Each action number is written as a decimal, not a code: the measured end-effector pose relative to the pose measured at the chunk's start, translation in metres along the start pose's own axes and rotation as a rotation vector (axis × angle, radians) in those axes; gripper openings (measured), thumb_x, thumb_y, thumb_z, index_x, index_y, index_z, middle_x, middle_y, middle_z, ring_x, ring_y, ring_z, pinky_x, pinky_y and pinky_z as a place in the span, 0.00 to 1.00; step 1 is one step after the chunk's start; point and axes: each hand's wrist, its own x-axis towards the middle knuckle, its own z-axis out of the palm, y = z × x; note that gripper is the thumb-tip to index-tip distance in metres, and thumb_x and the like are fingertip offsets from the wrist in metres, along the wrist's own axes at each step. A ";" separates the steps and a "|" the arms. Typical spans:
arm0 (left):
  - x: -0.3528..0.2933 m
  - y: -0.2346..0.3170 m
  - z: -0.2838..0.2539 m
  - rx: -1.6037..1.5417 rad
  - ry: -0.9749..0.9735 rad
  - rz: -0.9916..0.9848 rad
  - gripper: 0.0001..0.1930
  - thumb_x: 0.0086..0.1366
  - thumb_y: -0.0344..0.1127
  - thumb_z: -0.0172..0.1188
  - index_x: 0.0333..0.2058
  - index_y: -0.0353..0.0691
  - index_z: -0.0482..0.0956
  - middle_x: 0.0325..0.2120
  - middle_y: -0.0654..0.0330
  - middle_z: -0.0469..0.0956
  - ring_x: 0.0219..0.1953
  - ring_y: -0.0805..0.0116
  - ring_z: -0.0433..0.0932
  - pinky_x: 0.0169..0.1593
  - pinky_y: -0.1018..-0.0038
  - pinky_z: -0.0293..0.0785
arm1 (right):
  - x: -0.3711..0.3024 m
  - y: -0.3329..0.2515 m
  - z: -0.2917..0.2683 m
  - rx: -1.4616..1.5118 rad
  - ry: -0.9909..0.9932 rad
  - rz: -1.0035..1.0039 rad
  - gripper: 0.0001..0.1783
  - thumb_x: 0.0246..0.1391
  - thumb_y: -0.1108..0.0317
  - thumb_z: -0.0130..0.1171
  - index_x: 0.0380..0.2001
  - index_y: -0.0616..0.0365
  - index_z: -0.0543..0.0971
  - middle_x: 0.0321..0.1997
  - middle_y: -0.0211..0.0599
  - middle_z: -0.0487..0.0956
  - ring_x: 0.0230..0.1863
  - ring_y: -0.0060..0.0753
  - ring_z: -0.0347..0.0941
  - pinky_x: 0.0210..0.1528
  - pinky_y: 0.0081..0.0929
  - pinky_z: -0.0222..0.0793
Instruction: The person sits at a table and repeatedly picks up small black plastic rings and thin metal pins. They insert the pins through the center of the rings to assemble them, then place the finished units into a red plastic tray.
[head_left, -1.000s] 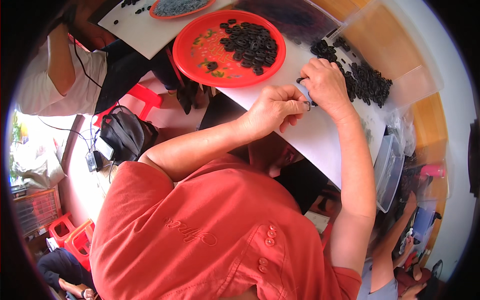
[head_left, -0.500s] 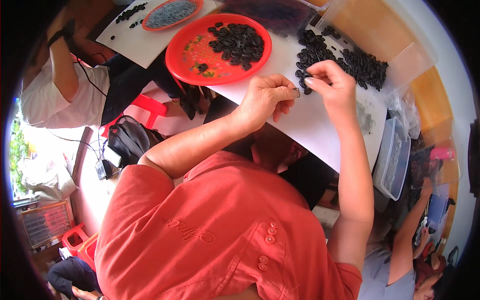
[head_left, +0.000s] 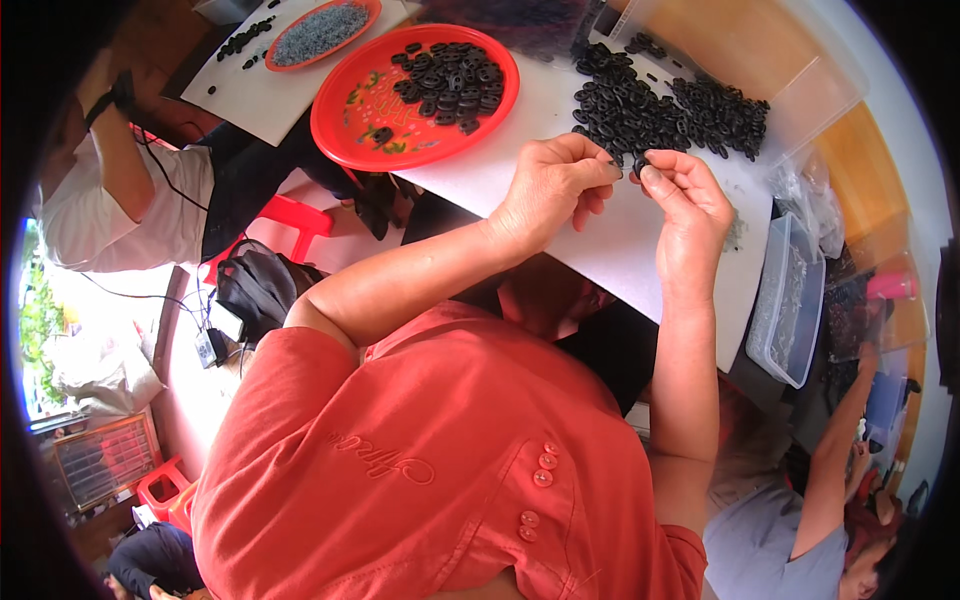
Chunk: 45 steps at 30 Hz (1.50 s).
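My right hand (head_left: 690, 205) pinches a small black oval part (head_left: 641, 166) between thumb and fingertips, above the near edge of the white table (head_left: 600, 215). Close beside it on the left, my left hand (head_left: 560, 185) is closed in a pinch; something tiny may be at its fingertips, too small to name. Just beyond both hands lies a large heap of similar black oval parts (head_left: 625, 110). To the left stands a red round tray (head_left: 335, 120) with a floral print, holding many more of these parts on its right side.
A smaller red tray (head_left: 283, 62) of small translucent pieces stands far left. A clear plastic bin (head_left: 788, 300) is at the table's right end, near a crumpled plastic bag (head_left: 815, 205). One person (head_left: 150, 200) sits at left, another (head_left: 780, 540) at lower right.
My right hand has drawn back from the heap, bringing a black oval part near my left fingertips. My left hand has shifted slightly right. The whole view has moved a little.
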 end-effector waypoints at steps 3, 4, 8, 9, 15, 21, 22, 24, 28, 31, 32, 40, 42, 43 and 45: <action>0.001 -0.001 -0.001 0.014 0.001 -0.002 0.07 0.63 0.31 0.59 0.33 0.32 0.75 0.23 0.60 0.77 0.22 0.74 0.75 0.21 0.79 0.69 | 0.002 0.002 0.000 0.012 -0.002 0.005 0.08 0.52 0.80 0.62 0.38 0.65 0.80 0.34 0.32 0.80 0.36 0.22 0.75 0.44 0.18 0.70; 0.001 -0.002 0.000 0.028 -0.001 -0.005 0.07 0.62 0.31 0.59 0.33 0.32 0.75 0.23 0.60 0.77 0.21 0.74 0.75 0.21 0.79 0.69 | 0.001 0.002 0.000 0.013 -0.006 0.009 0.08 0.52 0.81 0.62 0.38 0.65 0.80 0.34 0.32 0.80 0.36 0.22 0.75 0.44 0.18 0.70; 0.001 -0.002 0.000 0.034 -0.009 -0.007 0.07 0.62 0.31 0.60 0.33 0.32 0.75 0.22 0.60 0.77 0.21 0.75 0.75 0.21 0.79 0.69 | 0.003 0.005 -0.001 0.016 -0.017 0.013 0.08 0.53 0.81 0.61 0.38 0.65 0.80 0.34 0.31 0.80 0.36 0.19 0.74 0.44 0.17 0.69; 0.002 -0.003 0.000 0.034 -0.007 -0.006 0.07 0.62 0.31 0.60 0.33 0.32 0.76 0.22 0.60 0.77 0.21 0.75 0.75 0.21 0.79 0.69 | 0.002 0.005 -0.001 -0.003 -0.024 0.009 0.08 0.52 0.81 0.62 0.38 0.65 0.80 0.34 0.30 0.80 0.36 0.19 0.74 0.44 0.17 0.69; 0.003 -0.006 0.002 0.025 -0.012 0.017 0.07 0.63 0.30 0.61 0.34 0.32 0.76 0.23 0.60 0.77 0.23 0.74 0.76 0.22 0.79 0.70 | -0.001 0.005 0.002 -0.045 -0.028 0.003 0.08 0.52 0.80 0.62 0.37 0.64 0.81 0.34 0.27 0.79 0.35 0.16 0.72 0.44 0.15 0.68; 0.004 -0.007 -0.001 -0.019 -0.049 0.114 0.10 0.59 0.21 0.62 0.41 0.30 0.76 0.28 0.59 0.78 0.27 0.74 0.78 0.25 0.79 0.74 | 0.000 0.005 -0.003 0.001 -0.038 0.043 0.08 0.51 0.80 0.62 0.37 0.64 0.81 0.34 0.28 0.80 0.36 0.18 0.73 0.45 0.17 0.68; 0.004 -0.007 -0.002 -0.005 -0.066 0.127 0.12 0.59 0.20 0.62 0.42 0.30 0.76 0.29 0.59 0.78 0.28 0.74 0.78 0.25 0.79 0.75 | 0.001 0.006 -0.005 0.006 -0.053 0.046 0.08 0.51 0.80 0.62 0.37 0.64 0.81 0.34 0.29 0.80 0.36 0.18 0.73 0.45 0.17 0.68; 0.004 -0.006 -0.004 0.040 -0.103 0.165 0.14 0.57 0.18 0.63 0.43 0.29 0.77 0.29 0.60 0.78 0.28 0.74 0.78 0.25 0.80 0.75 | 0.002 0.006 -0.006 0.027 -0.076 0.058 0.09 0.51 0.80 0.62 0.37 0.64 0.81 0.34 0.30 0.80 0.36 0.19 0.73 0.45 0.18 0.68; 0.004 0.000 -0.006 0.133 -0.170 0.199 0.15 0.55 0.17 0.65 0.43 0.29 0.79 0.28 0.60 0.78 0.28 0.75 0.77 0.24 0.80 0.74 | 0.002 0.000 -0.007 0.080 -0.118 0.100 0.08 0.51 0.78 0.63 0.37 0.63 0.79 0.35 0.31 0.80 0.36 0.20 0.74 0.45 0.18 0.69; 0.005 0.004 -0.006 0.138 -0.193 0.173 0.15 0.54 0.17 0.65 0.41 0.29 0.79 0.27 0.60 0.78 0.27 0.76 0.77 0.23 0.80 0.73 | 0.000 -0.006 -0.003 0.088 -0.119 0.124 0.06 0.52 0.76 0.62 0.35 0.62 0.79 0.32 0.31 0.79 0.34 0.20 0.73 0.44 0.18 0.68; 0.005 0.004 -0.006 0.131 -0.198 0.166 0.14 0.54 0.17 0.65 0.41 0.29 0.80 0.27 0.60 0.78 0.27 0.76 0.77 0.23 0.80 0.73 | -0.001 -0.007 -0.002 0.086 -0.115 0.128 0.05 0.52 0.75 0.62 0.34 0.62 0.79 0.31 0.30 0.79 0.34 0.20 0.73 0.43 0.18 0.67; 0.002 0.014 -0.007 0.191 -0.264 0.182 0.13 0.53 0.16 0.65 0.40 0.30 0.80 0.29 0.58 0.79 0.28 0.74 0.78 0.23 0.80 0.73 | -0.006 -0.006 -0.012 -0.099 -0.263 0.168 0.10 0.57 0.65 0.60 0.28 0.60 0.79 0.24 0.28 0.77 0.29 0.19 0.70 0.35 0.18 0.61; 0.001 0.016 -0.008 0.202 -0.300 0.180 0.13 0.54 0.16 0.65 0.39 0.31 0.80 0.31 0.56 0.81 0.28 0.73 0.79 0.23 0.80 0.73 | -0.006 -0.009 -0.012 -0.078 -0.291 0.174 0.10 0.57 0.64 0.60 0.28 0.60 0.78 0.24 0.29 0.77 0.28 0.19 0.69 0.35 0.18 0.62; 0.002 0.015 -0.010 0.205 -0.308 0.182 0.12 0.54 0.16 0.65 0.38 0.31 0.80 0.32 0.55 0.81 0.29 0.73 0.80 0.23 0.80 0.73 | -0.006 -0.010 -0.011 -0.065 -0.297 0.177 0.11 0.57 0.64 0.60 0.28 0.61 0.78 0.24 0.29 0.77 0.28 0.20 0.70 0.35 0.18 0.62; 0.004 0.015 -0.012 0.202 -0.328 0.171 0.11 0.54 0.17 0.65 0.38 0.31 0.80 0.34 0.54 0.82 0.29 0.73 0.80 0.23 0.80 0.73 | -0.007 -0.010 -0.011 -0.039 -0.301 0.179 0.11 0.57 0.64 0.60 0.28 0.61 0.78 0.24 0.30 0.76 0.28 0.20 0.70 0.35 0.19 0.62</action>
